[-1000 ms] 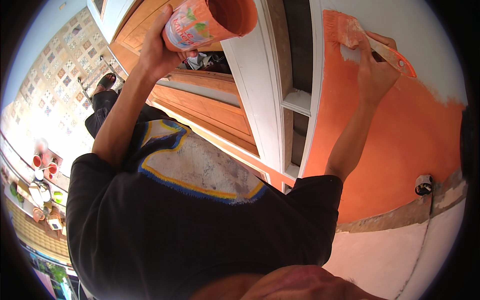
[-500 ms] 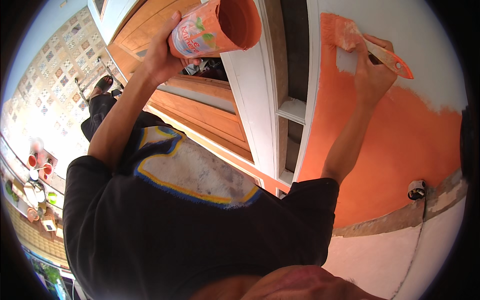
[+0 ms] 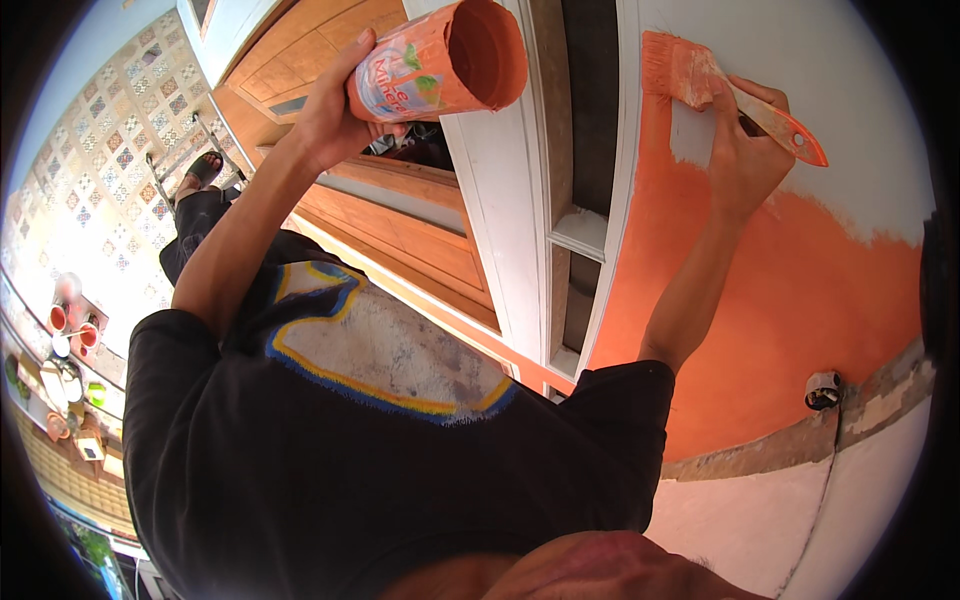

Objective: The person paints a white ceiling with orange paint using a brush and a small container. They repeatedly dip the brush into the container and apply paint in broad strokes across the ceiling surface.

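Note:
My left hand (image 3: 335, 105) is wrapped round a cut-off plastic bottle (image 3: 415, 75) with a printed label, coated in orange paint. It is tilted, with its open mouth facing right. My right hand (image 3: 750, 150) grips a flat paintbrush (image 3: 765, 125) by its pale, orange-edged handle. The brush's orange-coated bristles (image 3: 656, 65) lie against the wall beside the white frame. Orange paint (image 3: 770, 300) covers the wall below, with a ragged upper edge. Between the brush and this painted area, a small pale patch (image 3: 690, 135) of wall shows.
A white window or door frame (image 3: 505, 240) stands left of the painted wall, beside brown wooden panels (image 3: 400, 245). A socket box (image 3: 823, 390) with a cable sits low on the wall. Patterned floor tiles (image 3: 125, 130) and several pots and containers (image 3: 75, 330) are at far left.
The brush has slid slightly upward along the wall beside the frame, showing more of the pale patch. The bottle has shifted a little to the right in view. Both grips are unchanged.

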Demonstrator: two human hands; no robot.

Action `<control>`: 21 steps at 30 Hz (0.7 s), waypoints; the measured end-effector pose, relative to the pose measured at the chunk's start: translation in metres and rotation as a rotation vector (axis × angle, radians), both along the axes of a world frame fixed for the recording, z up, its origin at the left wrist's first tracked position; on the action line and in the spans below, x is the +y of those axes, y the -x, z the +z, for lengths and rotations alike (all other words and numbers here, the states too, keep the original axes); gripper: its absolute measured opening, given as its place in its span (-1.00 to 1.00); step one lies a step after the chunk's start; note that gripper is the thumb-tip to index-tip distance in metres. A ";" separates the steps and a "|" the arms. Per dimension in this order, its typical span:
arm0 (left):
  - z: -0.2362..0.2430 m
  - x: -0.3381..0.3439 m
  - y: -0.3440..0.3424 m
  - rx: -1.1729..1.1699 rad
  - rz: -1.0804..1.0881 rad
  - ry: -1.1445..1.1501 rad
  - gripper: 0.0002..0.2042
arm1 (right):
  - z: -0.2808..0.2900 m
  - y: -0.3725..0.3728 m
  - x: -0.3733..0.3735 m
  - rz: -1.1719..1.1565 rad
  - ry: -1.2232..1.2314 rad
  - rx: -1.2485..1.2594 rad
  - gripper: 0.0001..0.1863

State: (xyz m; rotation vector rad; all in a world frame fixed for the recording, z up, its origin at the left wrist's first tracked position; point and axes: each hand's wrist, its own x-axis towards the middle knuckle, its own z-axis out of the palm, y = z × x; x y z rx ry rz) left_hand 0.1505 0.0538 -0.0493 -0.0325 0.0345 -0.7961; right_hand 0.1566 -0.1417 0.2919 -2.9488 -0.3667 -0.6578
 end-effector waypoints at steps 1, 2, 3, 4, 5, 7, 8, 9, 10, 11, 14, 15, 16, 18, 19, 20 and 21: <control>-0.001 -0.001 -0.002 -0.013 0.000 0.004 -0.43 | -0.001 -0.001 0.000 -0.003 -0.005 0.003 -0.86; -0.001 -0.001 -0.003 0.008 -0.004 -0.004 -0.42 | -0.001 -0.003 0.000 -0.001 0.001 0.004 -0.86; -0.001 -0.001 -0.004 0.013 -0.005 -0.020 -0.42 | -0.002 -0.004 0.000 0.002 0.007 0.005 -0.86; -0.001 -0.002 -0.004 -0.002 0.001 -0.035 -0.42 | -0.002 -0.005 -0.001 0.004 0.013 0.005 -0.86; -0.001 -0.001 -0.005 0.021 -0.006 -0.034 -0.42 | -0.002 -0.006 -0.001 0.010 0.022 0.002 -0.86; -0.002 -0.001 -0.005 0.029 -0.008 -0.031 -0.42 | -0.001 -0.008 -0.002 0.018 0.023 -0.004 -0.86; -0.002 -0.001 -0.006 0.027 -0.008 -0.031 -0.42 | -0.001 -0.009 -0.002 0.025 0.044 -0.004 -0.86; -0.002 -0.001 -0.005 0.025 -0.008 -0.031 -0.42 | -0.001 -0.010 -0.002 0.030 0.052 -0.004 -0.86; -0.003 -0.001 -0.005 0.023 -0.008 -0.031 -0.42 | 0.000 -0.011 -0.003 0.028 0.048 0.004 -0.87; -0.003 -0.001 -0.005 0.025 -0.008 -0.032 -0.42 | 0.000 -0.012 -0.003 0.044 0.068 -0.008 -0.87; -0.004 -0.001 -0.005 0.020 -0.005 -0.035 -0.42 | -0.001 -0.016 -0.003 0.066 0.064 -0.014 -0.87; -0.007 0.001 -0.009 0.016 -0.006 -0.035 -0.41 | -0.002 -0.018 -0.002 0.066 0.042 -0.009 -0.87; -0.007 0.001 -0.009 0.009 -0.004 -0.036 -0.41 | -0.002 -0.019 -0.003 0.055 0.011 0.016 -0.87; -0.008 0.000 -0.009 0.016 -0.005 -0.049 -0.41 | -0.003 -0.022 -0.002 0.065 0.038 -0.014 -0.87; -0.010 -0.001 -0.011 -0.005 0.004 -0.048 -0.41 | -0.003 -0.024 -0.002 0.067 0.047 -0.022 -0.87; -0.011 -0.001 -0.011 0.013 -0.003 -0.048 -0.41 | -0.002 -0.024 -0.003 0.070 0.059 -0.024 -0.87; -0.012 -0.002 -0.011 0.011 -0.004 -0.039 -0.41 | -0.002 -0.025 -0.003 0.073 0.071 -0.027 -0.87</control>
